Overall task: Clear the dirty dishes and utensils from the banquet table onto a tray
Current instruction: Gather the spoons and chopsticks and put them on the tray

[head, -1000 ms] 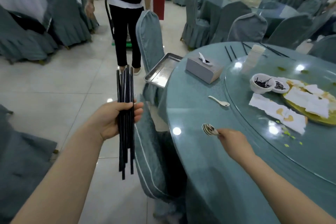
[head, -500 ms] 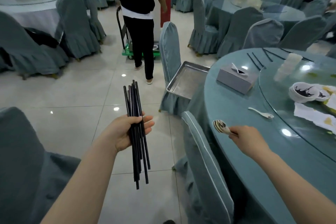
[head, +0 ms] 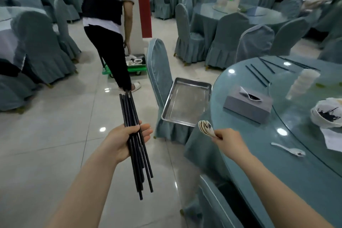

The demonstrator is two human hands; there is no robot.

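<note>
Beside the round worktop, over the tiled floor: left hand grips a bundle of black chopsticks, fingers curled round the middle of the bundle. Right hand holds a stack of white spoons by the handles, fingers clamped on them, bowls up and toward the tray.

Steel tray sits on a covered chair seat, just beside the worktop edge, nothing in it.

Risks, as judged:
- Chopstick ends are uneven; lower tips splay. A loosened grip could let one slide out onto the floor.
- Spoons are held only at the handles; a tilt may spill the stack.
- Tray overhangs the seat; a heavy drop near its rim might tip it.

Orientation: chopsticks' long axis runs near upright in view, upper ends leaning away from the person toward the far floor, lower ends toward the body. Spoon bowls point up and left.

Left on the worktop: one spoon, more chopsticks, a dirty bowl.
</note>
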